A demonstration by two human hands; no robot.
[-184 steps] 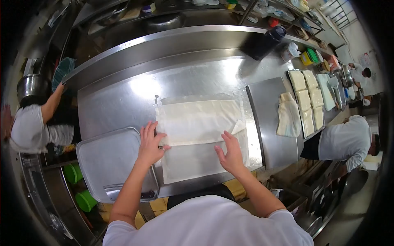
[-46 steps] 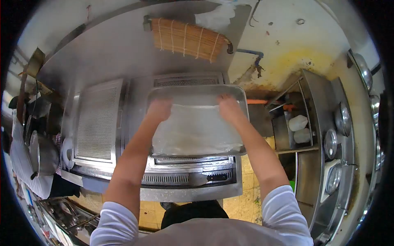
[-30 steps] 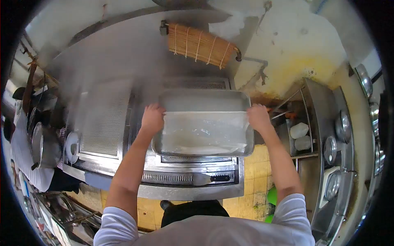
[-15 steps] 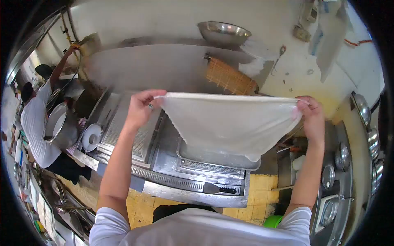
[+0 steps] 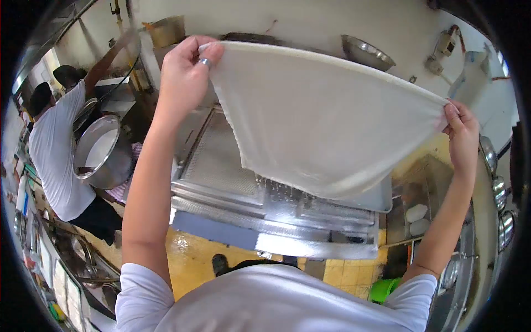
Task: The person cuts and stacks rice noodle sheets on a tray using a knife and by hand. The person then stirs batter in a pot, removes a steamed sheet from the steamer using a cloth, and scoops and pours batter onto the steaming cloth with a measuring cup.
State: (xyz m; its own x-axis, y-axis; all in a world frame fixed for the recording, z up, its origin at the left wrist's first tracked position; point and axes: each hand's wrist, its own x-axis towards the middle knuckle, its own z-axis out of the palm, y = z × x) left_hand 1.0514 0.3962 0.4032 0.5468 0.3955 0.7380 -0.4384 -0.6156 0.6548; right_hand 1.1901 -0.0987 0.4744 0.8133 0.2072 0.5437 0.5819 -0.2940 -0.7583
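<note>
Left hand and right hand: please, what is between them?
In the head view, a dripping white cloth hangs stretched between the left hand and the right hand.

A single wide, round-edged view looks from the wearer's head forward and steeply down, with their own white shirt point(image 5: 276, 303) close below at 6 o'clock and the far wall point(image 5: 298, 19) at 12. The lens sits near enough that the white cloth point(image 5: 321, 116) spreads large above centre, the left hand point(image 5: 187, 72) toward 11 o'clock, the right hand point(image 5: 462, 122) between 2 and 3, and the steel counter point(image 5: 315, 249) farther down beyond it.
</note>
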